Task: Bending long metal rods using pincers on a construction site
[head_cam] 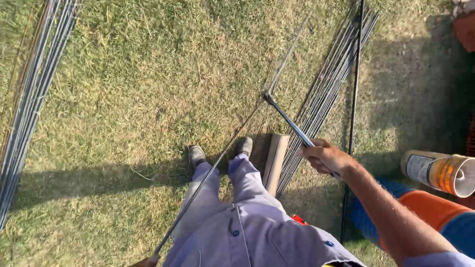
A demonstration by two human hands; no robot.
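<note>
Grey work clothes (247, 227) nearest; a long thin steel rod (213, 168) is being gripped near by the left hand (146, 262), its far end being caught by a metal bending key (287, 118) clenched in the right hand (324, 157).

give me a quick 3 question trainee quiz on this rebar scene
1. True or false: the right hand grips a grey metal bending tool.
2. The tool's head hooks onto: A) the long thin steel rod B) the pale wooden block C) the orange and white roll
3. The bundle of straight steel bars lies on dry ____.

Key: 1 true; 2 A; 3 grass
</note>
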